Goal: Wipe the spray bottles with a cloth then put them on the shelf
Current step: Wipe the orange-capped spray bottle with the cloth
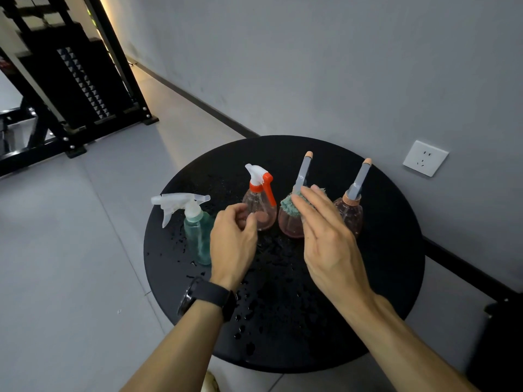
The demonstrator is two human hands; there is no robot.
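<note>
Several spray bottles stand on a round black table [382, 278]. A teal bottle [198, 236] with a clear trigger is at the left. A clear pink bottle with an orange trigger [261, 205] is beside it. Two pink bottles with tall grey nozzles stand to the right, one in the middle [290, 224] and one further right [351, 213]. My right hand [325, 236] presses a green cloth [290, 205] against the middle pink bottle. My left hand [233, 239] hovers with curled fingers in front of the orange-trigger bottle, holding nothing.
Water drops cover the table top [268, 292]. A black metal shelf rack [70, 89] stands on the grey floor at the upper left. A grey wall with a white socket [425, 158] runs behind the table. A black watch [203, 298] is on my left wrist.
</note>
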